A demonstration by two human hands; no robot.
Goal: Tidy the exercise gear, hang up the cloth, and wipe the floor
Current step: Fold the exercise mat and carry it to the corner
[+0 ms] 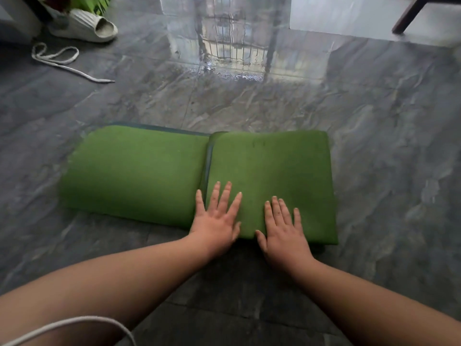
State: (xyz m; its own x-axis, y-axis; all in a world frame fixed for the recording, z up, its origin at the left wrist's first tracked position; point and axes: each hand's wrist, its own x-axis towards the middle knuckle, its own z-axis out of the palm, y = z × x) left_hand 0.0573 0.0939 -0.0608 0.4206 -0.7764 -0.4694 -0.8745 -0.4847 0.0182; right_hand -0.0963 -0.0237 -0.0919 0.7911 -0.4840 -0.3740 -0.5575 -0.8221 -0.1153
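Grey marble-look floor (374, 121) fills the view, glossy toward 12 o'clock. Centred on it lies a folded green exercise mat (139, 168), its 2 padded halves side by side. Both hands press flat on the right half's near edge, fingers straight and spread: left hand (217, 218) by the fold, right hand (284, 228) beside it. At 10 o'clock sit a white slipper (87, 26) and white cord (57, 58).

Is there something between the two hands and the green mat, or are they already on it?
Nothing visible stands between them. The left hand and the right hand both lie flat, fingers straight, directly on the near edge of the folded green mat, on its right-hand part.
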